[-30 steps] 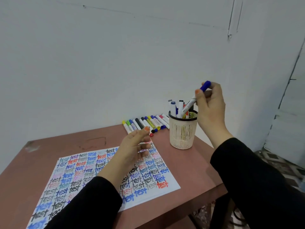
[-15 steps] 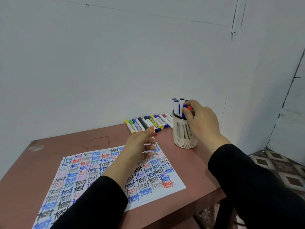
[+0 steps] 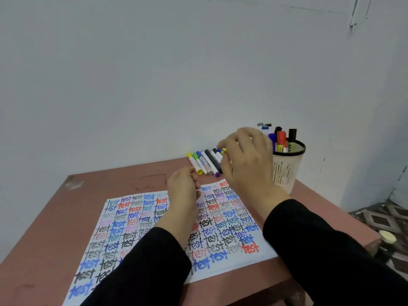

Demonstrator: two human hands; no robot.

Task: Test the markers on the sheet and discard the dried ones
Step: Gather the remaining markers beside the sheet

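Hovering loose-fingered and seemingly empty, the right hand (image 3: 247,164) is risking knocking the marker row (image 3: 205,162); the loosely curled left hand (image 3: 183,191) is pinning the sheet (image 3: 220,235).

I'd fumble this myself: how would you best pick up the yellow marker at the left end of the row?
Probably pinch the middle of its white barrel, coming from above and the left. The yellow marker lies flat at the row's end, so its left side is free; the green marker lies close beside its right.
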